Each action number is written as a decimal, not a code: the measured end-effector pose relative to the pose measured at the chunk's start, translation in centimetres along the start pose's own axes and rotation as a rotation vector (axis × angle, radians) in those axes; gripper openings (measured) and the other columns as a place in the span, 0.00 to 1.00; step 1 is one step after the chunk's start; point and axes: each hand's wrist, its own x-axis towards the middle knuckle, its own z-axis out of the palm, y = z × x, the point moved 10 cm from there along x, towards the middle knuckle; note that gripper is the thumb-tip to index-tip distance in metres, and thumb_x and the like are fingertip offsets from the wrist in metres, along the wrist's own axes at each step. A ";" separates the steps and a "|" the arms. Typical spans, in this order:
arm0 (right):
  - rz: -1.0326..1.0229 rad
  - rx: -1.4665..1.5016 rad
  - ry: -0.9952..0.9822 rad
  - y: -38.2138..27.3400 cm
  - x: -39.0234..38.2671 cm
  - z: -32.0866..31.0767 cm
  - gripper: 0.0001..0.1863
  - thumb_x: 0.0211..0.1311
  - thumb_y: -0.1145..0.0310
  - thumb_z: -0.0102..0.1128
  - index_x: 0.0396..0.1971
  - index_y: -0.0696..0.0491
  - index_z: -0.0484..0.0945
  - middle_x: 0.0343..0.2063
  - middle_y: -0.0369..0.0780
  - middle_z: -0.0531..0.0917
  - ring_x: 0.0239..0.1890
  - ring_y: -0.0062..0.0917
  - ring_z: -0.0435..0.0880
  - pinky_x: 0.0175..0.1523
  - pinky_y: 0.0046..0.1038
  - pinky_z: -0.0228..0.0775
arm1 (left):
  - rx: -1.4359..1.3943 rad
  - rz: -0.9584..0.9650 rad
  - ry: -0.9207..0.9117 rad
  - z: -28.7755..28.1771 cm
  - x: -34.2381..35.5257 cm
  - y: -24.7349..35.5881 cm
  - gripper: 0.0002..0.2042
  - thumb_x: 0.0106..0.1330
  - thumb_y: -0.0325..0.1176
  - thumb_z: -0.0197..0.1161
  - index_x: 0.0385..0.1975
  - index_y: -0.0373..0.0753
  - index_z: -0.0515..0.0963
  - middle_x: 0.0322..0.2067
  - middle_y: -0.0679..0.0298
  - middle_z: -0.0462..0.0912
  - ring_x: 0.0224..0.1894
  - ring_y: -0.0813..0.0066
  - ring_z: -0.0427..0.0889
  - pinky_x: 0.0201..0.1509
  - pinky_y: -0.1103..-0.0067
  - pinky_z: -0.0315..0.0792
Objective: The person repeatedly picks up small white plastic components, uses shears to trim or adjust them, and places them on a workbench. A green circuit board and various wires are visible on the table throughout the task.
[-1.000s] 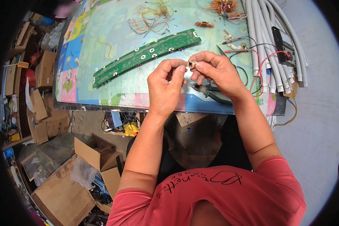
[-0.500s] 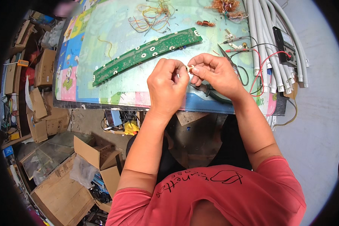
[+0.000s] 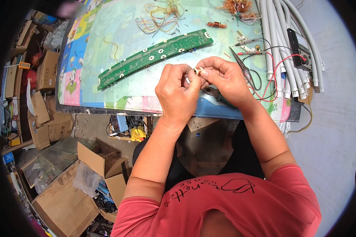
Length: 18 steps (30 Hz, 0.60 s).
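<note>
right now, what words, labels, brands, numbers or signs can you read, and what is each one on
Red shirt: black lettering across the chest, not copied here.
Mat: green letters near the front edge, not copied here.
Cardboard box: dark print, too blurred to read.
Circuit board and meter: markings too small to read.
Small white part in the right fingers: nothing readable.

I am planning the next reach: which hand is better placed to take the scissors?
Probably the right hand: the scissors lie just beside it, while the left hand is farther left. The right does hold the small pale part, though.
</note>
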 end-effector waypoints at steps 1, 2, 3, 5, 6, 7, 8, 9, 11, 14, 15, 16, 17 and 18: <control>0.005 0.013 0.003 0.0 0.0 0.1 0.09 0.64 0.73 0.54 0.40 0.63 0.75 0.31 0.37 0.81 0.32 0.17 0.80 0.40 0.21 0.75 | 0.013 0.023 0.011 -0.2 0.0 0.2 0.03 0.51 0.20 0.62 0.23 0.35 0.75 0.20 0.64 0.74 0.17 0.80 0.73 0.21 0.83 0.67; 0.011 0.026 0.006 0.0 0.0 0.1 0.09 0.64 0.73 0.54 0.40 0.63 0.75 0.31 0.38 0.81 0.32 0.18 0.80 0.40 0.21 0.75 | 0.008 0.016 0.034 -0.4 0.0 0.2 0.04 0.51 0.20 0.62 0.23 0.35 0.74 0.20 0.63 0.74 0.17 0.79 0.72 0.20 0.82 0.66; 0.017 0.038 0.010 0.0 0.0 0.1 0.09 0.64 0.73 0.54 0.40 0.63 0.75 0.31 0.38 0.80 0.33 0.18 0.81 0.40 0.21 0.75 | 0.001 0.008 0.057 -0.6 0.0 0.2 0.04 0.51 0.20 0.62 0.23 0.35 0.74 0.20 0.63 0.73 0.17 0.78 0.71 0.20 0.81 0.65; 0.034 0.049 0.026 -0.1 0.0 -0.1 0.10 0.64 0.73 0.54 0.41 0.63 0.75 0.31 0.38 0.80 0.33 0.19 0.81 0.41 0.21 0.76 | -0.071 -0.063 0.069 -0.7 0.0 -0.7 0.04 0.51 0.20 0.62 0.23 0.35 0.74 0.21 0.63 0.73 0.17 0.78 0.70 0.20 0.81 0.65; 0.042 0.055 0.036 -0.1 0.0 -0.3 0.10 0.64 0.73 0.54 0.41 0.63 0.75 0.31 0.38 0.80 0.33 0.19 0.81 0.41 0.22 0.76 | -0.139 -0.127 0.057 -0.6 0.0 -1.6 0.03 0.52 0.20 0.62 0.23 0.34 0.75 0.21 0.63 0.74 0.18 0.79 0.71 0.20 0.81 0.65; 0.042 0.061 0.026 0.0 0.0 -0.3 0.10 0.64 0.73 0.54 0.41 0.62 0.75 0.31 0.38 0.80 0.33 0.19 0.81 0.40 0.22 0.76 | -0.206 -0.191 0.045 -0.4 0.0 -2.5 0.03 0.53 0.21 0.62 0.24 0.34 0.75 0.22 0.63 0.75 0.18 0.80 0.71 0.21 0.82 0.65; 0.041 0.067 0.016 0.0 0.0 -0.3 0.10 0.64 0.73 0.54 0.41 0.62 0.75 0.31 0.38 0.80 0.33 0.20 0.81 0.40 0.22 0.76 | -0.249 -0.213 0.015 -0.1 -0.1 -2.7 0.01 0.55 0.21 0.61 0.27 0.33 0.78 0.23 0.63 0.77 0.19 0.81 0.72 0.22 0.83 0.66; 0.041 0.074 0.005 0.1 0.0 -0.2 0.10 0.64 0.72 0.54 0.41 0.62 0.75 0.31 0.39 0.80 0.33 0.20 0.82 0.40 0.22 0.77 | -0.246 -0.199 -0.027 0.2 0.0 -2.5 0.02 0.57 0.21 0.61 0.28 0.33 0.78 0.24 0.65 0.77 0.20 0.83 0.72 0.24 0.85 0.65; 0.038 0.072 0.000 0.2 0.1 -0.2 0.10 0.64 0.72 0.55 0.41 0.62 0.75 0.32 0.38 0.80 0.33 0.20 0.82 0.40 0.22 0.76 | -0.241 -0.171 -0.111 0.6 0.2 -1.7 0.03 0.60 0.22 0.61 0.31 0.33 0.80 0.24 0.69 0.77 0.22 0.87 0.70 0.26 0.88 0.65; 0.059 0.058 0.002 0.4 0.1 -0.2 0.10 0.64 0.73 0.54 0.42 0.62 0.75 0.31 0.39 0.80 0.32 0.19 0.80 0.40 0.22 0.75 | -0.218 -0.159 -0.134 0.7 0.2 -1.3 0.04 0.57 0.22 0.60 0.31 0.34 0.80 0.24 0.60 0.79 0.20 0.76 0.76 0.25 0.80 0.69; 0.069 0.051 0.004 0.5 0.1 -0.2 0.10 0.65 0.74 0.54 0.43 0.62 0.74 0.31 0.39 0.80 0.32 0.19 0.79 0.41 0.22 0.75 | -0.195 -0.136 -0.127 0.6 0.2 -1.2 0.04 0.56 0.21 0.60 0.30 0.34 0.80 0.24 0.60 0.78 0.20 0.74 0.76 0.25 0.79 0.69; 0.069 0.046 0.004 0.5 0.1 -0.2 0.10 0.64 0.74 0.54 0.42 0.62 0.74 0.31 0.39 0.80 0.32 0.18 0.79 0.40 0.21 0.75 | -0.173 -0.113 -0.120 0.5 0.3 -1.0 0.04 0.56 0.21 0.60 0.29 0.34 0.80 0.24 0.59 0.78 0.20 0.73 0.76 0.25 0.78 0.70; 0.069 0.040 0.003 0.5 0.1 -0.1 0.10 0.64 0.74 0.54 0.42 0.62 0.74 0.31 0.38 0.80 0.32 0.18 0.79 0.40 0.21 0.75 | -0.151 -0.090 -0.114 0.4 0.3 -0.8 0.04 0.55 0.21 0.61 0.29 0.34 0.80 0.23 0.59 0.78 0.20 0.72 0.77 0.25 0.78 0.70; 0.069 0.035 0.002 0.5 0.1 0.0 0.10 0.64 0.74 0.54 0.42 0.62 0.74 0.31 0.38 0.80 0.32 0.18 0.79 0.40 0.21 0.75 | -0.121 -0.088 -0.111 0.4 0.3 -0.8 0.03 0.54 0.21 0.61 0.28 0.34 0.79 0.23 0.59 0.78 0.20 0.71 0.77 0.25 0.77 0.70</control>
